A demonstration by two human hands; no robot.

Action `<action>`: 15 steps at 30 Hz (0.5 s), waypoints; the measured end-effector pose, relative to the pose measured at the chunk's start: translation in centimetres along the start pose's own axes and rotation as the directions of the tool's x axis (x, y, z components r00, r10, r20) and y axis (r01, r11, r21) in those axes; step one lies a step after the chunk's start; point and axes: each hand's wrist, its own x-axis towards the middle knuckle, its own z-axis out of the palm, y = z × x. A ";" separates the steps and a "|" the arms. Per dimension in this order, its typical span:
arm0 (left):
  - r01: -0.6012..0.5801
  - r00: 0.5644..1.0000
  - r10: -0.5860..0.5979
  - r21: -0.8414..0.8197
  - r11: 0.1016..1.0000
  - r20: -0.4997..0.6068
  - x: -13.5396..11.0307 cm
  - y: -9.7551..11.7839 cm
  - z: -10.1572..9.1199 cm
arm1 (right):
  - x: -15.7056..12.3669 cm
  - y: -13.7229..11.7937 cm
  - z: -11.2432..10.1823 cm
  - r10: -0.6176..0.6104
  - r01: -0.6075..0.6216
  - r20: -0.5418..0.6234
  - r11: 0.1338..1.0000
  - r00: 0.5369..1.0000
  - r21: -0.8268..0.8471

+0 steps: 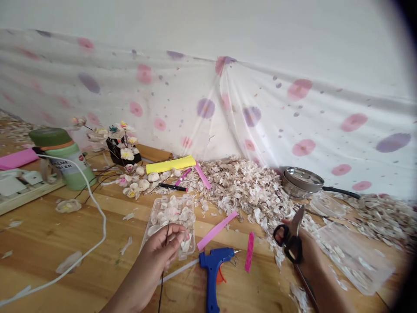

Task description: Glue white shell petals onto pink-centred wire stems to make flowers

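My left hand [163, 248] pinches a thin dark wire [167, 234] just in front of a clear plastic tray [153, 217] filled with pale shell petals. My right hand [304, 252] is closed around black-handled scissors [289, 239], the blades pointing up and slightly open. A blue glue gun [213, 265] lies on the wooden table [65, 234] between both hands. Pink paper strips [216, 230] lie beside it.
A large heap of pale shells [247, 187] runs along the back right. A metal pan [301, 180], a green bottle [65, 158], a small shell-flower arrangement [119, 139], a yellow foam sheet [171, 164], a white cord [97, 208] and another clear tray [352, 256] surround the work area.
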 end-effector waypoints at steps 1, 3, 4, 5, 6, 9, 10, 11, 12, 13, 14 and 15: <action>0.001 1.000 -0.001 0.000 1.000 -0.007 0.0 0.0 0.1 | -1.2 -0.6 1.1 0.035 -0.037 0.058 0.998 0.998 0.041; 0.005 1.000 -0.005 -0.008 1.000 -0.030 0.0 0.0 0.3 | -3.9 -1.6 3.6 0.155 -0.219 0.285 0.953 0.946 0.210; 0.009 0.999 -0.009 -0.014 1.000 -0.041 -0.1 0.0 0.4 | -5.4 -1.8 5.0 0.193 -0.327 0.402 0.897 0.895 0.298; 0.014 0.999 -0.015 -0.022 1.000 -0.047 -0.1 0.0 0.4 | -6.8 -1.8 6.4 0.203 -0.393 0.465 0.847 0.862 0.358; 0.019 0.999 -0.020 -0.029 0.999 -0.049 -0.1 0.0 0.5 | -8.2 -1.6 7.8 0.212 -0.439 0.494 0.802 0.843 0.405; 0.027 0.999 -0.029 -0.049 0.998 -0.036 -0.3 0.0 0.5 | -11.7 0.2 11.4 0.256 -0.568 0.581 0.688 0.773 0.452; 0.022 0.999 -0.024 -0.049 0.999 -0.041 -0.4 0.0 0.5 | -12.8 0.9 12.3 0.248 -0.573 0.588 0.675 0.769 0.464; 0.013 0.999 -0.015 -0.043 0.999 -0.051 -0.5 0.1 0.5 | -13.7 1.5 13.1 0.215 -0.537 0.555 0.663 0.804 0.522; 0.002 0.998 -0.004 -0.033 0.999 -0.066 -0.5 0.1 0.5 | -14.6 2.0 13.7 0.182 -0.496 0.522 0.663 0.833 0.561; -0.010 0.997 0.009 -0.020 1.000 -0.082 -0.6 0.1 0.5 | -15.4 2.4 14.2 0.167 -0.461 0.495 0.687 0.853 0.562; -0.021 0.995 0.021 -0.006 1.000 -0.095 -0.7 0.1 0.5 | -16.0 2.7 14.5 0.154 -0.423 0.467 0.718 0.871 0.553; -0.030 0.994 0.030 0.007 1.000 -0.103 -0.8 0.0 0.5 | -16.4 2.9 14.7 0.148 -0.396 0.450 0.752 0.880 0.526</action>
